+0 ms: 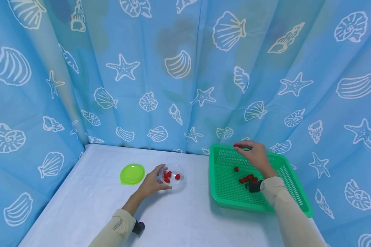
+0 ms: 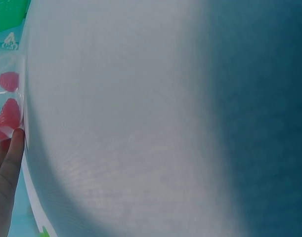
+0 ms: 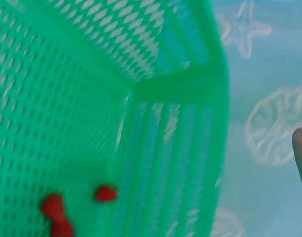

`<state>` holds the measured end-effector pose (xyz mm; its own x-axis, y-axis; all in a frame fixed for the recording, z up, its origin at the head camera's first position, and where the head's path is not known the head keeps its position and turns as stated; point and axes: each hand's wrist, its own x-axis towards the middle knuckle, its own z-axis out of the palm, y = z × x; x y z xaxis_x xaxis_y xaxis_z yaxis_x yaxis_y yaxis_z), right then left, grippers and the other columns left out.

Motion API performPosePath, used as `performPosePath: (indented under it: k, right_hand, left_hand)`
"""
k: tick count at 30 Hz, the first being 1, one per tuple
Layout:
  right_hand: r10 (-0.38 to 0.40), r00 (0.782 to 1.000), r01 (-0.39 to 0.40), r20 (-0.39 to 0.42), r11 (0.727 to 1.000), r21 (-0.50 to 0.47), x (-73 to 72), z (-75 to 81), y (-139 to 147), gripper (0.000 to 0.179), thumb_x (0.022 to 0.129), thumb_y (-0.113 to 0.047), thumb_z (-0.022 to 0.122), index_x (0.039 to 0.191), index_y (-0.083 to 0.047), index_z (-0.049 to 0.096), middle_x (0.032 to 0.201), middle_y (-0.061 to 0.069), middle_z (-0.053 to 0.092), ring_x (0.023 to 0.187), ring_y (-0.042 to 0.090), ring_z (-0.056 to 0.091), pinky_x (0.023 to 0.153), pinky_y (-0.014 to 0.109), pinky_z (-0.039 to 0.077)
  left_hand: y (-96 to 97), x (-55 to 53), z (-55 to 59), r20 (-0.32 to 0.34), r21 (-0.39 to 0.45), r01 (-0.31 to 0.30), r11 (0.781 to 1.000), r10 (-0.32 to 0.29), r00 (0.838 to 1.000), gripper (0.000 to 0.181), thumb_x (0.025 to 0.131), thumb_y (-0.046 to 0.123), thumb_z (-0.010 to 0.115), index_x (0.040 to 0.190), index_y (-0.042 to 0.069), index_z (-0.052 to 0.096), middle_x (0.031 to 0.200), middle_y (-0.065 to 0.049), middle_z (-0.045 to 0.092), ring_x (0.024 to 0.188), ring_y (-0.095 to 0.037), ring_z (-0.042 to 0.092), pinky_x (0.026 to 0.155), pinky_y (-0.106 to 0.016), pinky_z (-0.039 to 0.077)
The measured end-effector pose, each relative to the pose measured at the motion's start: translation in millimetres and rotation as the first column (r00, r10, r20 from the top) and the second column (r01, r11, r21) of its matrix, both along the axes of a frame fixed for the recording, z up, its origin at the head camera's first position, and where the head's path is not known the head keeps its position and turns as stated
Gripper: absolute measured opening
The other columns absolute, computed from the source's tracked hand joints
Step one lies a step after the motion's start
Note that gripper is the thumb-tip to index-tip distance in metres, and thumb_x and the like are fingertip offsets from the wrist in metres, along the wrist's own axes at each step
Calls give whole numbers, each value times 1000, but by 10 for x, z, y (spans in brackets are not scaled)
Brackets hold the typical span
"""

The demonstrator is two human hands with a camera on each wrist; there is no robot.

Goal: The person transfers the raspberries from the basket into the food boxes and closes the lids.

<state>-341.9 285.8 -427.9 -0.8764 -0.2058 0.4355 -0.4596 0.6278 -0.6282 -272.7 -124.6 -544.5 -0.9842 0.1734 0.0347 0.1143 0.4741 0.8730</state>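
My left hand (image 1: 150, 183) grips the side of a small clear plastic container (image 1: 180, 186) on the table. Several raspberries (image 1: 169, 174) lie inside it; the left wrist view shows raspberries (image 2: 10, 113) through its clear wall, close to the fingertips. Over the back left part of a green plastic basket (image 1: 214, 175), my right hand (image 1: 256, 157) pinches one raspberry (image 1: 236, 145) between thumb and fingers. More raspberries (image 1: 250, 177) rest on the basket's floor, mostly in a cluster, with a single raspberry (image 3: 106, 193) apart. Only a thumb tip (image 3: 300, 140) shows at the right wrist view's edge.
A lime-green lid (image 1: 132, 174) lies flat on the white table (image 1: 191, 219), left of the container. Behind and at both sides hangs a blue curtain (image 1: 185, 89) with white shell prints. The basket's slotted walls stand up around its floor at the right.
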Motion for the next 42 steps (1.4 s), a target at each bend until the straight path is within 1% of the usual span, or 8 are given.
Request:
performPosePath:
  k: [4, 8, 11, 16, 23, 31, 38, 42]
  right_hand:
    - [63, 998, -59, 32, 992, -111, 94, 139, -245, 23, 88, -18, 73, 109, -7, 73, 103, 7, 70, 94, 14, 65, 81, 23, 55]
    - [152, 988, -141, 39, 969, -205, 279, 341, -528, 25, 88, -7, 72, 110, 5, 70, 107, 19, 67, 97, 28, 66, 81, 25, 56]
    - [177, 984, -165, 31, 957, -237, 403, 454, -725, 24, 87, -1, 71, 109, 8, 69, 107, 24, 66, 96, 36, 67, 79, 26, 56]
    - [190, 982, -187, -14, 950, -251, 476, 449, -1025, 22, 86, 0, 72, 108, 6, 70, 106, 23, 66, 94, 34, 67, 78, 25, 57]
    - [199, 976, -218, -93, 924, -313, 569, 401, -1463, 20, 82, 5, 74, 102, 6, 72, 102, 23, 68, 94, 36, 64, 78, 46, 58]
    - [204, 977, -215, -67, 916, -340, 732, 197, -1830, 20, 83, 4, 73, 103, 4, 72, 104, 21, 67, 96, 35, 64, 80, 47, 56]
    - [91, 995, -72, 42, 941, -330, 548, -423, -1995, 22, 83, -14, 79, 105, -12, 75, 106, -3, 68, 98, 14, 65, 78, 28, 57]
    - [70, 993, -34, 98, 943, -331, 574, -562, -2072, 22, 83, -13, 78, 105, -11, 75, 105, -3, 69, 98, 14, 66, 79, 26, 56]
  left_hand:
    - [-11, -18, -22, -2, -4, 0, 1000, 0, 1000, 92, 72, 21, 88, 148, 12, 38, 141, -8, 51, 124, -30, 51, 88, -41, 55]
    - [-12, -29, -39, 4, -8, 1, 1000, -1, 1000, 93, 71, 22, 89, 148, 12, 38, 141, -8, 51, 124, -30, 51, 88, -40, 55]
    - [-14, -34, -43, 12, -9, 2, 1000, -2, 1000, 93, 71, 22, 89, 149, 13, 38, 141, -7, 51, 123, -30, 52, 87, -39, 55]
    - [-30, -31, -43, 8, 1, -2, 1000, 2, 1000, 93, 71, 21, 89, 148, 13, 38, 141, -7, 51, 123, -30, 52, 88, -40, 55]
    - [-25, -23, -30, 2, 20, 10, 1000, -10, 1000, 92, 72, 21, 88, 148, 13, 38, 142, -8, 51, 127, -32, 49, 88, -39, 55]
    - [-2, -15, -20, 11, 18, -2, 1000, 2, 1000, 93, 71, 21, 89, 149, 13, 37, 142, -7, 50, 127, -31, 49, 89, -40, 54]
    - [11, -40, -43, 10, -7, -15, 1000, 15, 1000, 94, 71, 21, 89, 149, 14, 37, 142, -8, 51, 130, -32, 46, 91, -41, 53]
    - [16, -45, -49, 11, -16, -23, 1000, 23, 1000, 95, 70, 20, 89, 149, 15, 37, 143, -8, 49, 130, -32, 46, 91, -41, 53]
